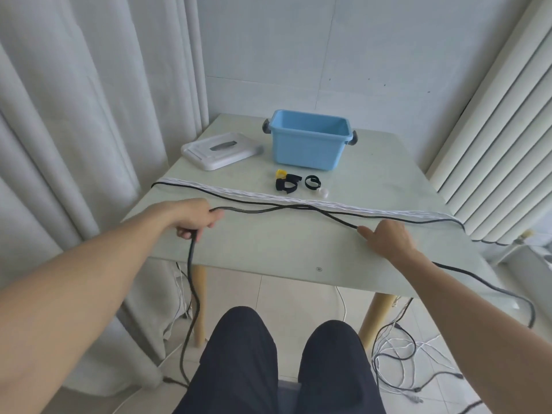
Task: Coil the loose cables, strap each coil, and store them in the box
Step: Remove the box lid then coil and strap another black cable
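No legible text, small round mark on table (319, 269) edge — unreadable

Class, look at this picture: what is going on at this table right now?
A seated person is starting to coil a black cable stretched across the table. The left hand grips it near the table's left edge, with the rest hanging to the floor; the right hand holds it further along. Black straps lie unused before the blue box, which looks empty. A white cable also lies across the table.
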